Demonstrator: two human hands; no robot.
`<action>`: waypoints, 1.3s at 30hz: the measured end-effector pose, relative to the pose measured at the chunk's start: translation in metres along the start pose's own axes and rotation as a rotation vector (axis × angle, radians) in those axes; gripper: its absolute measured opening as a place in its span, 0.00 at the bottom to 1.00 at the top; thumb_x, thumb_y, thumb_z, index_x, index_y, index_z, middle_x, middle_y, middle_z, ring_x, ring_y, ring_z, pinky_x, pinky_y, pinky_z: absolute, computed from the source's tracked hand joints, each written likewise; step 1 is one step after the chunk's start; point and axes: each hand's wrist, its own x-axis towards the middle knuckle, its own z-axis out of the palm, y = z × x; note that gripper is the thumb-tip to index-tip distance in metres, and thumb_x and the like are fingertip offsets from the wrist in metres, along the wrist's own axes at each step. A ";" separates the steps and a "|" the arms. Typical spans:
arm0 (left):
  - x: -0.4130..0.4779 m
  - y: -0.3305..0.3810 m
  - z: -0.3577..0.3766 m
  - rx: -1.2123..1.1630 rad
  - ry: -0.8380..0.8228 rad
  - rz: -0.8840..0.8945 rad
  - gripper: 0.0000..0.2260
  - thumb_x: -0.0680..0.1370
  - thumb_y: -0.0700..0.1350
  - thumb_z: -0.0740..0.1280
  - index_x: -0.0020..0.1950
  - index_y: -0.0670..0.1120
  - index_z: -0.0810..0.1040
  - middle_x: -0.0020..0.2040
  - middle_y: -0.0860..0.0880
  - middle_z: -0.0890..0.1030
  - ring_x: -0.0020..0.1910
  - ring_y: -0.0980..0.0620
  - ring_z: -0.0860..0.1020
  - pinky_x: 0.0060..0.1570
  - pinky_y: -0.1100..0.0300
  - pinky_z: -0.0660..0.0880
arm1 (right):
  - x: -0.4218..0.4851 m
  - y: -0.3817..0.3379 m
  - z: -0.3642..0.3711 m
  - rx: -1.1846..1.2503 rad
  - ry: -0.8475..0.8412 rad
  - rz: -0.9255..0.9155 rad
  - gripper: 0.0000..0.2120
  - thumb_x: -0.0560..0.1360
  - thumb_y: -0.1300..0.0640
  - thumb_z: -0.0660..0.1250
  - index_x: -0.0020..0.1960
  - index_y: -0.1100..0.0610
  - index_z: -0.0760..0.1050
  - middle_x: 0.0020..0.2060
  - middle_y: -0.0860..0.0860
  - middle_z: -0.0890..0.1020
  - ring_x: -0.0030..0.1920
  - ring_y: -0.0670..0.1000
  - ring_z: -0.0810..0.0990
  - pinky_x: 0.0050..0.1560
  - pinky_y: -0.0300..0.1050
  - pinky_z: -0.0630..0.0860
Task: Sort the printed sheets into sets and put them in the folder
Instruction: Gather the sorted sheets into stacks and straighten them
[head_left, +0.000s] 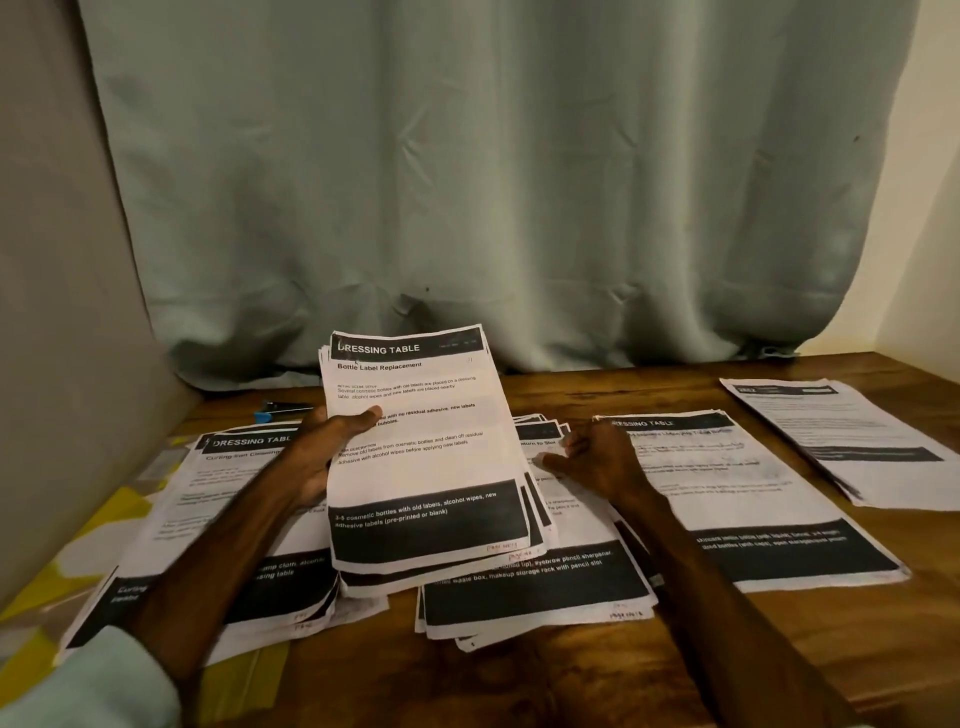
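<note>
My left hand grips a stack of printed sheets, thumb on its front, raised over the middle pile. My right hand curls on that pile; whether it pinches a sheet, I cannot tell. A left pile and a right pile flank it on the table.

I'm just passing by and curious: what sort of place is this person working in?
Probably a room in a home, though I can't be sure: a wooden table stands against a long grey-green curtain, printed sheets lie in piles on it, and the left hand holds one stack.
</note>
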 end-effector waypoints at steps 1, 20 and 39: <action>0.000 0.000 0.000 0.004 0.013 0.005 0.15 0.78 0.34 0.70 0.63 0.46 0.79 0.57 0.42 0.86 0.54 0.41 0.85 0.47 0.41 0.83 | 0.001 0.002 0.004 -0.027 0.012 0.007 0.21 0.66 0.42 0.81 0.43 0.57 0.79 0.35 0.50 0.81 0.38 0.47 0.79 0.40 0.43 0.74; 0.008 -0.011 0.000 0.030 0.003 0.001 0.24 0.76 0.36 0.73 0.70 0.47 0.74 0.61 0.42 0.84 0.58 0.40 0.84 0.56 0.37 0.80 | -0.004 0.001 -0.001 -0.035 0.006 0.044 0.15 0.68 0.47 0.81 0.34 0.48 0.75 0.30 0.40 0.76 0.32 0.38 0.75 0.33 0.34 0.65; 0.002 -0.025 0.017 0.340 0.113 0.132 0.09 0.75 0.40 0.75 0.54 0.48 0.82 0.42 0.53 0.87 0.41 0.51 0.87 0.34 0.60 0.81 | -0.008 -0.001 -0.020 0.132 0.414 0.069 0.11 0.79 0.52 0.71 0.55 0.59 0.81 0.54 0.56 0.85 0.52 0.55 0.83 0.49 0.46 0.74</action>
